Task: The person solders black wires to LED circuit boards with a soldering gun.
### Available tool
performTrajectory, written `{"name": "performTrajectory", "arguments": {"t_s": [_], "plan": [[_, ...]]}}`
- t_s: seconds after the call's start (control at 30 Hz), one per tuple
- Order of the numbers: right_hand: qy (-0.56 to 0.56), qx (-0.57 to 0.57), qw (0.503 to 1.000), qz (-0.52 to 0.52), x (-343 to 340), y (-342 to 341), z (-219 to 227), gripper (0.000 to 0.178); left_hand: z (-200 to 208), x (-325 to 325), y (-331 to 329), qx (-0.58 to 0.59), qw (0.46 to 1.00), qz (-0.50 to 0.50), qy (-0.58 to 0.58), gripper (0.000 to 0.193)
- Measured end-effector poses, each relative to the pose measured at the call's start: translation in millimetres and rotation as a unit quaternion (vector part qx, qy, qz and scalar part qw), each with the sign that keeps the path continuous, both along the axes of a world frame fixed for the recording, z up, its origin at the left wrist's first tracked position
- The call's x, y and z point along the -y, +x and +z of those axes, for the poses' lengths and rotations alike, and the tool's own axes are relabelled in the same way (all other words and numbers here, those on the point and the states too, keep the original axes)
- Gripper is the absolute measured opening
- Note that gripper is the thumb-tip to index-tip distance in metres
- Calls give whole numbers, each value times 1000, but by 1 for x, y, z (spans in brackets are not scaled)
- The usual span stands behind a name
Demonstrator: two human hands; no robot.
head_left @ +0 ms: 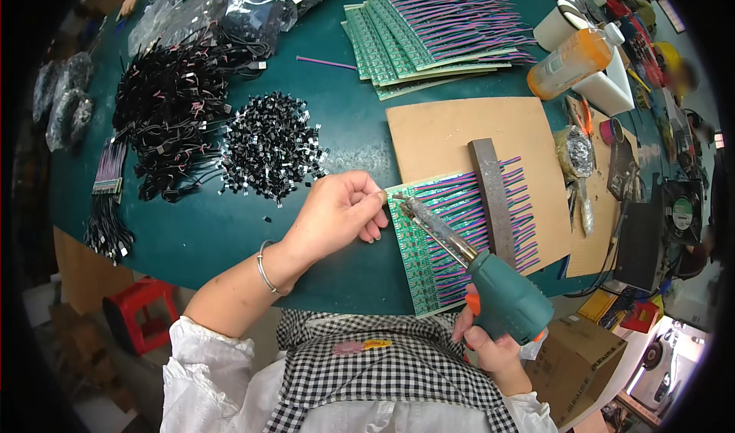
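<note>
My left hand (343,212) is closed in a pinch at the upper left corner of a green circuit board panel (413,268); whatever its fingertips hold is too small to make out. In my right hand (490,345) is a green soldering gun (509,299) with an orange trigger. Its tip reaches the board's upper left corner, close to my left fingertips. Rows of purple and dark wires (452,238) run rightward from the panel. A dark metal bar (492,203) lies across them, and a brown cardboard sheet (444,138) lies partly underneath.
Stacked boards with wires (406,42) lie at the back. An orange bottle (570,64) stands at the back right. Black connectors (268,146) and bundled black cables (168,104) are heaped on the left. A red stool (138,310) stands below the table edge. Another person's hand (132,3) shows far left.
</note>
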State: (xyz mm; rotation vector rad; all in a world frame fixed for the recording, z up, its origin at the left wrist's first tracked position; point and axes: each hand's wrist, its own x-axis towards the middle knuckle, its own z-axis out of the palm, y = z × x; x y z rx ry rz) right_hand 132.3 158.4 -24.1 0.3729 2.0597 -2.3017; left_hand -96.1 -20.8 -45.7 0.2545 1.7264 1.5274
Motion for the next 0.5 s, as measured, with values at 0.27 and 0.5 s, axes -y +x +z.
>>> {"name": "performTrajectory", "arguments": {"t_s": [0.27, 0.5], "plan": [[36, 22, 999, -11, 9, -2, -6, 60, -3, 1, -4, 49, 998, 2, 24, 14], [25, 34, 997, -70, 16, -8, 0, 55, -4, 2, -4, 60, 998, 6, 33, 16]]}}
